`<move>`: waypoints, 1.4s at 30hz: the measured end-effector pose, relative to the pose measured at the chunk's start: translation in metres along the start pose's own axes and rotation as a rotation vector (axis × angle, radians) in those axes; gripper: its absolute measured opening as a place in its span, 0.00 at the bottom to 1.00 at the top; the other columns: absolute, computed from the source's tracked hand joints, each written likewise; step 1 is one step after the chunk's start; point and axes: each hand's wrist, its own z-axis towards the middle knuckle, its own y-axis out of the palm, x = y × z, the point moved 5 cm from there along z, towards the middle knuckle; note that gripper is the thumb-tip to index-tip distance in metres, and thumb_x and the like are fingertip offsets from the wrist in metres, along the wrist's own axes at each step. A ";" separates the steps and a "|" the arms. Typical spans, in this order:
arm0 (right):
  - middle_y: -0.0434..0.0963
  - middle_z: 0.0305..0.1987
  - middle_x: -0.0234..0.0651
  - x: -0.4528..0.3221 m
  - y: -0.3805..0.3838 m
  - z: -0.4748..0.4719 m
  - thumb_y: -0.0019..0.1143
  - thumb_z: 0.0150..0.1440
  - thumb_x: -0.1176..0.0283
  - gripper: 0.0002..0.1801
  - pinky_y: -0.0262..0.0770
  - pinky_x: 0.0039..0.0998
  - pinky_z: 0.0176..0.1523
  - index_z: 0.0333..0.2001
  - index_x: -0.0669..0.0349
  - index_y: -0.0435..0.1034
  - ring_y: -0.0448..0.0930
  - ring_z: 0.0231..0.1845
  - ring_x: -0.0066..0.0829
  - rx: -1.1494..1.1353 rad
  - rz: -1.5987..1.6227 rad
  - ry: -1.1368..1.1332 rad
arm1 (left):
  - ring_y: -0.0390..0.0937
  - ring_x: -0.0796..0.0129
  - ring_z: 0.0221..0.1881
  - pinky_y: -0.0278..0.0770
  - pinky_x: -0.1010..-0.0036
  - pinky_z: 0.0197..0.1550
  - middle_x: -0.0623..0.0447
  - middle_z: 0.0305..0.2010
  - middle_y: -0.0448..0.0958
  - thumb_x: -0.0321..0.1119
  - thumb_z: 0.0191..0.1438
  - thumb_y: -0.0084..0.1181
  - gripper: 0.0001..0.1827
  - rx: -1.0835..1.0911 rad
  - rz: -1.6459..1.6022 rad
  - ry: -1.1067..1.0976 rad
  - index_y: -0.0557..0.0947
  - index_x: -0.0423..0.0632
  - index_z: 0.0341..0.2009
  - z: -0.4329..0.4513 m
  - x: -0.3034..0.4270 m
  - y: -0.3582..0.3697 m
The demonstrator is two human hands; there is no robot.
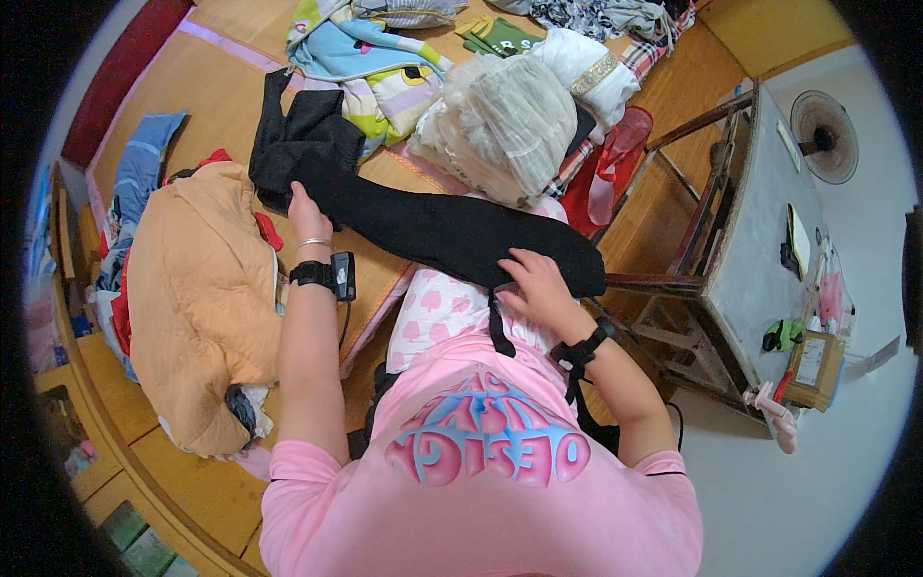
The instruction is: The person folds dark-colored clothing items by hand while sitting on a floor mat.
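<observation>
A long black garment (440, 223) stretches across my lap, one narrow length of it reaching to the right. Its bunched, wider end (306, 137) lies on the mat to the upper left. My left hand (310, 215) grips the garment's near edge by that bunched end; most of the fingers are hidden by the cloth. On the right-hand part, my right hand (537, 285) rests on top with its fingers spread. A thin black strap (499, 328) hangs below the garment, over my pink-patterned trousers (433, 306).
A peach quilted piece (202, 303) lies on a heap at left. Ahead are a blue hooded cloth (353, 54), a whitish sheer bundle (505, 122), and a red sheer bag (609, 169). At right stand a table (764, 238) and a fan (824, 137).
</observation>
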 end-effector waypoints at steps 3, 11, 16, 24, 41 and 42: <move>0.69 0.60 0.47 -0.022 0.005 0.020 0.63 0.49 0.63 0.30 0.67 0.44 0.60 0.57 0.55 0.67 0.70 0.59 0.47 -0.067 0.027 -0.061 | 0.78 0.60 0.43 0.74 0.69 0.47 0.47 0.46 0.80 0.47 0.66 0.44 0.25 -0.011 0.129 0.098 0.78 0.33 0.45 -0.005 0.008 0.008; 0.72 0.48 0.39 -0.053 0.035 0.069 0.62 0.48 0.60 0.31 0.72 0.39 0.49 0.57 0.52 0.69 0.74 0.46 0.42 -0.136 -0.027 -0.129 | 0.77 0.44 0.42 0.71 0.62 0.48 0.33 0.41 0.80 0.51 0.67 0.36 0.32 0.134 0.746 0.528 0.79 0.29 0.41 0.006 0.050 -0.013; 0.73 0.45 0.38 -0.053 0.039 0.077 0.62 0.48 0.58 0.28 0.74 0.38 0.47 0.54 0.52 0.71 0.74 0.45 0.41 -0.173 -0.057 -0.089 | 0.78 0.48 0.45 0.72 0.65 0.49 0.34 0.44 0.80 0.49 0.66 0.41 0.29 0.120 0.725 0.512 0.79 0.30 0.45 0.000 0.054 -0.025; 0.74 0.43 0.42 -0.054 0.037 0.098 0.62 0.51 0.60 0.26 0.73 0.41 0.50 0.54 0.56 0.70 0.75 0.47 0.44 -0.151 0.133 -0.061 | 0.72 0.71 0.37 0.70 0.73 0.43 0.52 0.35 0.79 0.48 0.68 0.40 0.26 0.071 0.347 0.546 0.78 0.33 0.40 -0.027 0.066 0.002; 0.74 0.36 0.45 -0.154 -0.020 0.223 0.61 0.51 0.67 0.16 0.75 0.41 0.40 0.40 0.62 0.67 0.76 0.38 0.48 0.386 0.274 -0.166 | 0.63 0.61 0.28 0.64 0.72 0.32 0.47 0.26 0.63 0.32 0.62 0.53 0.16 -0.330 0.518 0.998 0.70 0.34 0.26 -0.118 0.120 0.062; 0.74 0.35 0.46 -0.155 -0.021 0.227 0.60 0.51 0.68 0.13 0.74 0.41 0.39 0.38 0.63 0.67 0.76 0.37 0.48 0.373 0.256 -0.155 | 0.64 0.62 0.28 0.64 0.72 0.32 0.47 0.26 0.63 0.32 0.61 0.54 0.15 -0.344 0.533 1.015 0.71 0.34 0.26 -0.119 0.121 0.063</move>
